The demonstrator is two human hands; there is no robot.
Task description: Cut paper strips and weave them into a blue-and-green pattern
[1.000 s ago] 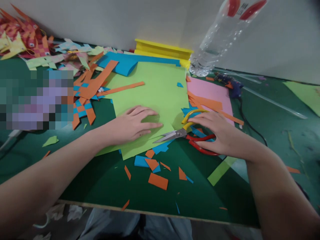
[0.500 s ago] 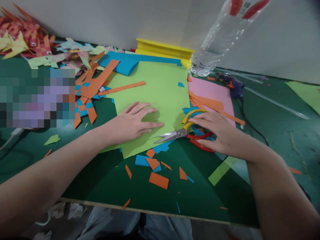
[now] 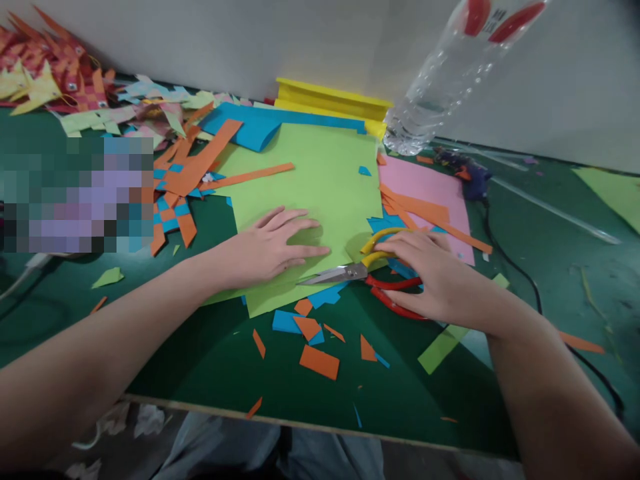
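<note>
Mid-frame, the left hand [image 3: 283,245] lies spread on green paper [image 3: 330,177], gripping nothing; right of it, the right hand [image 3: 425,270] grips scissors [image 3: 356,271], long axis pointing left over the sheet's lower part

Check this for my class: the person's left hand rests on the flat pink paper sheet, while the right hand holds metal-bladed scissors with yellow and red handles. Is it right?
Only the colour is wrong: the head view shows the left hand resting on the flat light-green paper sheet. The right hand does hold the metal-bladed scissors with yellow and red handles.
</note>
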